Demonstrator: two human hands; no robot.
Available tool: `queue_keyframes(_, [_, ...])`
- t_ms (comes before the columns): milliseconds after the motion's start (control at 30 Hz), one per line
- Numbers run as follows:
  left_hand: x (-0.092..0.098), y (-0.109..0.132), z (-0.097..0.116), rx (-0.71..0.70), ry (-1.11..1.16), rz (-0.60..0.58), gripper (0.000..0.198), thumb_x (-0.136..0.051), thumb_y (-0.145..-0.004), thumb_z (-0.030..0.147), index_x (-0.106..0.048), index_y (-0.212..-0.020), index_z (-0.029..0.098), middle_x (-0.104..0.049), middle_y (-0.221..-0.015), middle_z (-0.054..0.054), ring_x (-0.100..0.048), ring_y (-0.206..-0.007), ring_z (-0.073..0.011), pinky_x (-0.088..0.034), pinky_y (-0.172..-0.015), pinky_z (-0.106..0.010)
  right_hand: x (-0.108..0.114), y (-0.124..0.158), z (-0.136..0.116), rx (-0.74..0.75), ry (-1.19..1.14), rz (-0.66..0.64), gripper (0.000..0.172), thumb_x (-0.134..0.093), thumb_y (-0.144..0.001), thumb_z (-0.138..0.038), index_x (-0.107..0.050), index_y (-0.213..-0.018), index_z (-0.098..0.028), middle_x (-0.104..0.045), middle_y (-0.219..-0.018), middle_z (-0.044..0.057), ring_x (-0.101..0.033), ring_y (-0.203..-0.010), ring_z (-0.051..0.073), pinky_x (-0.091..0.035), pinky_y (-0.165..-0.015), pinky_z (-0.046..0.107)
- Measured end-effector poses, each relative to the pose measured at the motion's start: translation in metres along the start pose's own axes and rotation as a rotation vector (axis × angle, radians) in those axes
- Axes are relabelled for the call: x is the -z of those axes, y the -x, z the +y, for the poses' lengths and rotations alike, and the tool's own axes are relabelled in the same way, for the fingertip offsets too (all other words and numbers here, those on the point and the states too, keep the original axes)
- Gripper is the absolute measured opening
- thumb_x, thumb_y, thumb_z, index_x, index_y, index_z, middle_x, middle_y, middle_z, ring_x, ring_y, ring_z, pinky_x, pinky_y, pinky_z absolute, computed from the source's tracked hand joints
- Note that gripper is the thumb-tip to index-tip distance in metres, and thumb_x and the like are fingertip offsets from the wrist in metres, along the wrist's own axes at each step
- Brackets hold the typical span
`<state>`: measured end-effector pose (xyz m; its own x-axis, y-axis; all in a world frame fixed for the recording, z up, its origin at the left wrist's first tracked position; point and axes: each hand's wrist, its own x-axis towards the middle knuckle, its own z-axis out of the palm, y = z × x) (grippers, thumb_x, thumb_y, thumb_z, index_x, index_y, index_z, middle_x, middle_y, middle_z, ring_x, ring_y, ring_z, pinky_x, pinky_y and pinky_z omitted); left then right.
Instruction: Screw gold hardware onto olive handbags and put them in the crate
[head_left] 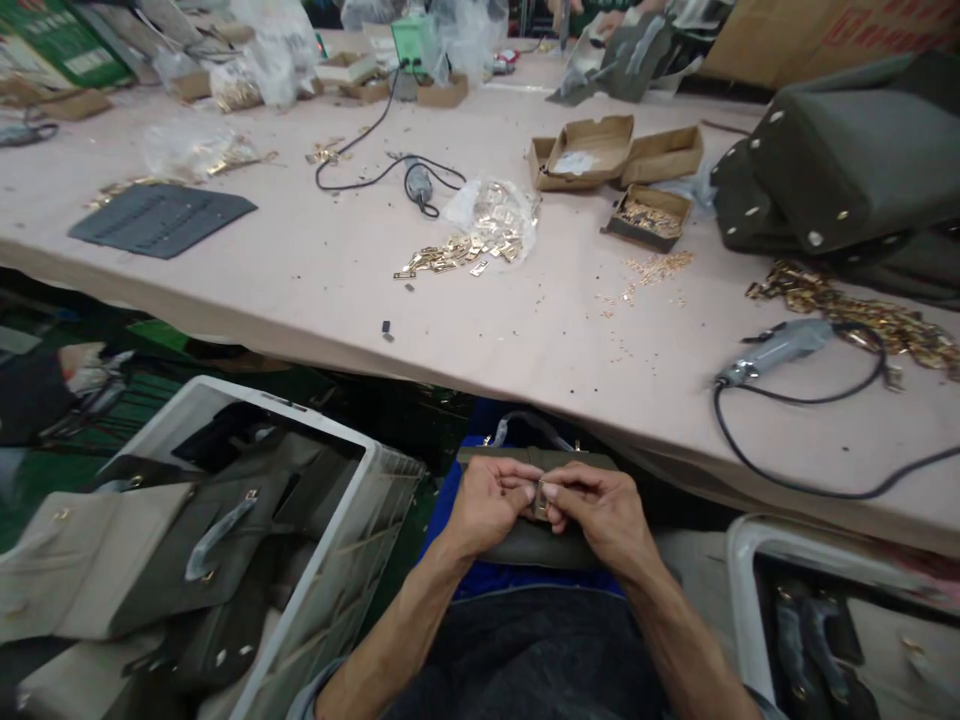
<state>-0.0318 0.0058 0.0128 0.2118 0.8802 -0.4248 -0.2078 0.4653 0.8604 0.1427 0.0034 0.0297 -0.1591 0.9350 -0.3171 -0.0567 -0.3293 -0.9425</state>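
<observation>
An olive-green handbag lies on my lap over blue cloth, its wrapped handle toward the table. At the middle of its front, a small gold-coloured metal plate shows between my fingertips. My left hand pinches at the plate's left side, thumb and index finger together. From the right, my right hand closes thumb and fingers on the same plate. The fingers hide part of the plate, so I cannot tell how it sits on the bag.
A white crate of bags stands at left, another crate at right. On the table lie an electric screwdriver with its cord, gold metal plates, a small box of tiny fasteners and stacked dark bags.
</observation>
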Motion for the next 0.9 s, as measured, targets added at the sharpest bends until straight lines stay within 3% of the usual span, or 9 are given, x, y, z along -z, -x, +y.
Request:
queue_keyframes(167, [0.002, 0.0, -0.003, 0.004, 0.017, -0.012, 0.039, -0.078, -0.071, 0.029, -0.075, -0.102, 0.005, -0.079, -0.085, -0.017, -0.076, -0.071, -0.0255, -0.064, -0.073, -0.037, -0.006, -0.001, 0.006, 0.013, 0.037, 0.033, 0.026, -0.084, -0.079, -0.04, -0.081, -0.089, -0.016, -0.067, -0.076, 0.004, -0.066, -0.057, 0.016, -0.06, -0.051, 0.027])
queue_keyframes(433, [0.003, 0.0, -0.005, -0.033, -0.02, -0.029, 0.03, -0.074, -0.077, 0.025, -0.076, -0.101, 0.007, -0.078, -0.079, -0.013, -0.075, -0.067, -0.0199, -0.062, -0.064, -0.027, -0.008, -0.001, 0.009, -0.028, 0.184, 0.089, 0.031, -0.08, -0.082, -0.043, -0.077, -0.092, -0.015, -0.065, -0.058, 0.002, -0.061, -0.048, 0.015, -0.052, -0.045, 0.023])
queue_keyframes(567, [0.002, 0.003, -0.003, -0.013, 0.005, -0.029, 0.031, -0.07, -0.078, 0.026, -0.072, -0.102, 0.006, -0.078, -0.078, -0.013, -0.076, -0.066, -0.0224, -0.065, -0.066, -0.031, -0.008, -0.003, 0.01, -0.06, 0.191, 0.1, 0.033, -0.082, -0.079, -0.045, -0.074, -0.09, -0.015, -0.069, -0.062, 0.005, -0.061, -0.048, 0.015, -0.05, -0.045, 0.023])
queue_keyframes(733, [-0.005, 0.008, -0.001, 0.018, 0.05, -0.032, 0.042, -0.076, -0.08, 0.036, -0.062, -0.107, 0.007, -0.078, -0.075, -0.015, -0.076, -0.06, -0.0263, -0.064, -0.055, -0.031, -0.008, -0.007, 0.014, -0.041, 0.181, 0.135, 0.031, -0.085, -0.076, -0.042, -0.069, -0.082, -0.016, -0.068, -0.063, 0.003, -0.059, -0.049, 0.014, -0.046, -0.045, 0.023])
queue_keyframes(900, [-0.008, 0.007, -0.002, -0.009, 0.096, 0.051, 0.034, -0.074, -0.073, 0.027, -0.061, -0.1, 0.009, -0.073, -0.06, -0.009, -0.07, -0.047, -0.0228, -0.057, -0.042, -0.024, -0.009, -0.002, 0.012, 0.067, 0.278, 0.041, 0.022, -0.073, -0.09, -0.039, -0.073, -0.088, -0.017, -0.07, -0.076, 0.006, -0.063, -0.063, 0.017, -0.049, -0.056, 0.027])
